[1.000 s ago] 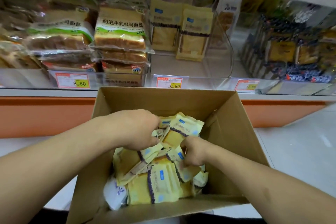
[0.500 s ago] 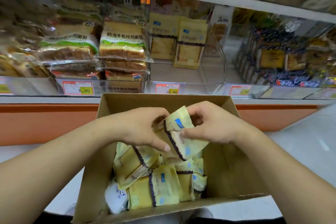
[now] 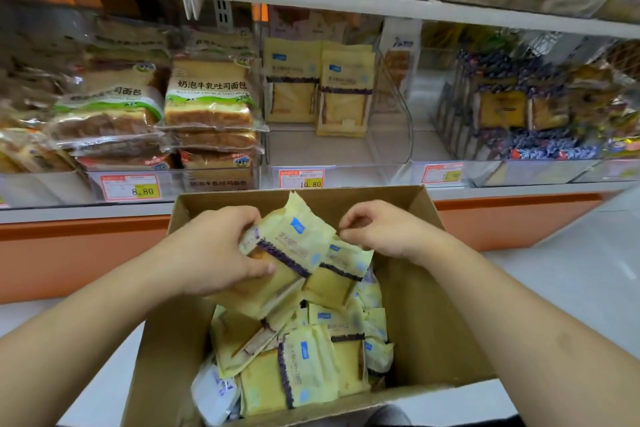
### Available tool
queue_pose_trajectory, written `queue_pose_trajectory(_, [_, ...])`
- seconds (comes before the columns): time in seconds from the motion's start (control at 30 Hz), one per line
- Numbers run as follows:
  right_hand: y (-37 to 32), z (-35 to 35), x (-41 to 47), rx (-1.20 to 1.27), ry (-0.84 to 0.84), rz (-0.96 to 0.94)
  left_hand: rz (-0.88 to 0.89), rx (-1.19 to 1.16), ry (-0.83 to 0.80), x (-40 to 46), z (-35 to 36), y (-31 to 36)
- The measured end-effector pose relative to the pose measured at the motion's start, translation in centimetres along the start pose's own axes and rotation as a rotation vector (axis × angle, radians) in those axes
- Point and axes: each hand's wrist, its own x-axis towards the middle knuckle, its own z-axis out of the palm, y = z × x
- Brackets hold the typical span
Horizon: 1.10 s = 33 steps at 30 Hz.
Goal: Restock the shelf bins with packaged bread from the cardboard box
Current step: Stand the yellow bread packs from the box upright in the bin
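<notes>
An open cardboard box (image 3: pixel 426 315) sits below me with several yellow bread packs (image 3: pixel 304 371) lying loose in it. Above the pile my left hand (image 3: pixel 214 253) grips a yellow pack (image 3: pixel 294 246) with a dark purple band, thumb on its front. A second yellow pack (image 3: pixel 332 277) lies half under the first; my right hand (image 3: pixel 384 232) pinches its upper edge. On the shelf behind, a clear bin (image 3: pixel 391 135) holds two upright packs of the same bread (image 3: pixel 318 87) at its back.
To the left of that bin are stacked toast loaves (image 3: pixel 207 100) in clear bins. Darker blue-and-yellow packs (image 3: pixel 519 114) fill the bins on the right. Price tags (image 3: pixel 301 178) line the shelf edge. An orange shelf base (image 3: pixel 69 253) runs behind the box.
My hands rose out of the box with packs. The left hand now grips one pack, and the right hand has shifted to a second pack's edge. The view has tilted upward.
</notes>
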Motion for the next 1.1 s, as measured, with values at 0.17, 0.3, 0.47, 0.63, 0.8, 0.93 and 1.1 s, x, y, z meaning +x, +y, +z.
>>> queue_pose_trajectory(0.17, [4.0, 2.4, 2.2, -0.451, -0.052, 0.164, -0.086, 0.021, 0.037, -0.1, -0.8, -0.4])
queue_pose_trajectory(0.3, [5.3, 3.6, 2.7, -0.433, -0.146, 0.209, -0.080, 0.055, 0.000, 0.4, -1.1, -0.3])
queue_pose_trajectory(0.47, [6.2, 4.8, 3.0, -0.446, -0.089, 0.188, -0.083, -0.050, -0.016, 1.2, -1.3, -0.2])
queue_pose_trajectory(0.63, [5.7, 5.2, 3.1, -0.450, -0.065, 0.150, -0.079, -0.090, 0.035, 1.4, -1.8, -0.6])
queue_pose_trajectory(0.8, [3.7, 2.3, 1.7, -0.263, 0.038, 0.038, -0.021, -0.122, 0.049, 0.9, -2.4, -0.8])
queue_pose_trajectory(0.93, [1.5, -1.4, -1.2, 0.048, 0.012, -0.028, 0.014, -0.187, 0.064, 0.6, -3.3, -0.3])
queue_pose_trajectory(1.1, [-1.2, -5.2, -5.5, 0.373, 0.104, -0.138, 0.025, -0.396, 0.128, 0.1, -4.0, 0.6])
